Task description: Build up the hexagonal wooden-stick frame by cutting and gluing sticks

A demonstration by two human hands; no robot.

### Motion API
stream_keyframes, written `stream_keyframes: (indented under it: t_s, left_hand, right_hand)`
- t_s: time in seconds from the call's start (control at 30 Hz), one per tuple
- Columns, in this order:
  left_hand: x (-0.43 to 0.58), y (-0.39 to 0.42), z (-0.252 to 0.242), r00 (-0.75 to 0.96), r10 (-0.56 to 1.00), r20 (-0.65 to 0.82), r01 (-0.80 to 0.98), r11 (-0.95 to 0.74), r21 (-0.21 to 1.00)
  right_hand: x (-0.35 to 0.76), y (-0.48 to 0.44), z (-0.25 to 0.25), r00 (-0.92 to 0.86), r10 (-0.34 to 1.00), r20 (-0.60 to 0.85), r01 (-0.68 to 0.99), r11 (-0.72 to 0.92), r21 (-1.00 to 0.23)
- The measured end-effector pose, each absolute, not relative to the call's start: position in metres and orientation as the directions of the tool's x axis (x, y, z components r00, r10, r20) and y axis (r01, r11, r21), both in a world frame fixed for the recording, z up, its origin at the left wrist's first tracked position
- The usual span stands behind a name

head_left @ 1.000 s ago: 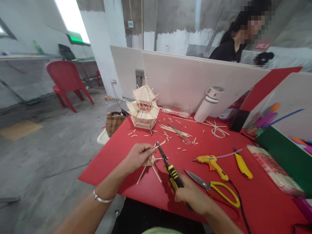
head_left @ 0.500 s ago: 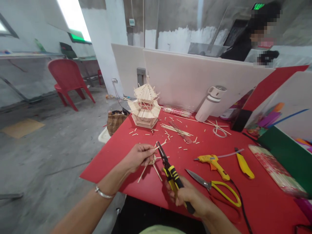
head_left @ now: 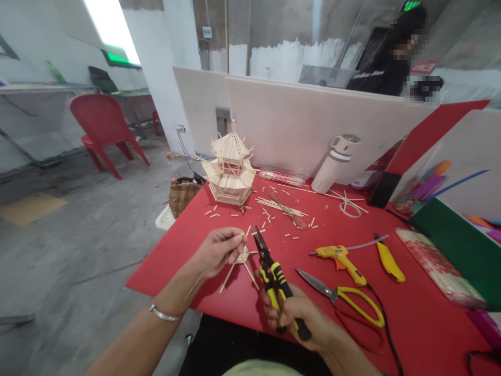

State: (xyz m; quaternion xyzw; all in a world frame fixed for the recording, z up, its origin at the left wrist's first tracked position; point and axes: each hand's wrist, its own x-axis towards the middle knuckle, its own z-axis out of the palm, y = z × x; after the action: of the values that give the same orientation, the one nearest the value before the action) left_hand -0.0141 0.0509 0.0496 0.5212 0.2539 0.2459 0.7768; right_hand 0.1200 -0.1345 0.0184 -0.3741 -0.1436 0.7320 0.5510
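Note:
My left hand (head_left: 219, 251) is closed, thumb and finger pinching the short end of a thin wooden stick (head_left: 242, 236). My right hand (head_left: 299, 312) grips black-and-yellow pliers (head_left: 278, 277), whose handles are spread and jaws slightly parted, just right of the left fingertips. A small stick piece (head_left: 258, 231) shows beside the jaw tips; I cannot tell whether it touches them. Below the left hand lies a small frame of sticks (head_left: 243, 256) with thin sticks radiating outward, partly hidden by the fingers. Farther back stands a two-tiered stick pagoda (head_left: 230, 177).
On the red tabletop (head_left: 168, 261) are scissors (head_left: 332, 293), a yellow glue gun (head_left: 340, 257), a yellow utility knife (head_left: 389, 259), a ruler (head_left: 287, 209), loose sticks (head_left: 274, 204) and a white flask (head_left: 332, 167). White boards (head_left: 282, 120) stand behind; a person (head_left: 385, 62) is beyond them.
The pliers' jaws and handles have opened, and they have come off the stick. The length in my left fingers now looks shorter. The person behind has shifted slightly left.

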Motion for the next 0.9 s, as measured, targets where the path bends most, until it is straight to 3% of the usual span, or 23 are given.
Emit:
stream_keyframes:
  t_s: [0.13, 0.2, 0.27, 0.3, 0.33, 0.4, 0.6, 0.9]
  left_hand:
    - [-0.012, 0.067, 0.044, 0.703, 0.698, -0.136, -0.003, 0.193, 0.981]
    - [-0.008, 0.082, 0.034, 0.625, 0.779, -0.045, 0.122, -0.04, 0.992]
    - [-0.002, 0.098, 0.022, 0.565, 0.823, 0.06, 0.345, -0.302, 0.889]
    - [0.001, 0.106, 0.016, 0.572, 0.819, 0.041, 0.478, -0.373, 0.795]
    - [0.004, 0.113, 0.012, 0.596, 0.803, -0.005, 0.582, -0.428, 0.692]
    - [0.007, 0.122, 0.005, 0.602, 0.797, -0.043, 0.651, -0.459, 0.605]
    - [0.01, 0.126, 0.009, 0.697, 0.713, -0.084, 0.64, -0.564, 0.522]
    - [0.014, 0.124, 0.025, 0.775, 0.607, -0.176, 0.594, -0.605, 0.531]
  right_hand:
    - [0.123, -0.135, 0.022, -0.063, 0.922, -0.382, -0.743, -0.299, -0.599]
    - [0.125, -0.135, 0.023, -0.058, 0.918, -0.392, -0.748, -0.3, -0.592]
    - [0.125, -0.135, 0.022, -0.05, 0.913, -0.405, -0.747, -0.303, -0.592]
    - [0.125, -0.135, 0.021, -0.047, 0.912, -0.408, -0.745, -0.305, -0.594]
    - [0.124, -0.135, 0.02, -0.047, 0.911, -0.41, -0.741, -0.306, -0.597]
    - [0.124, -0.136, 0.019, -0.05, 0.911, -0.409, -0.734, -0.311, -0.604]
    - [0.123, -0.139, 0.017, -0.041, 0.898, -0.438, -0.719, -0.331, -0.611]
    - [0.123, -0.138, 0.009, -0.003, 0.879, -0.476, -0.644, -0.366, -0.672]
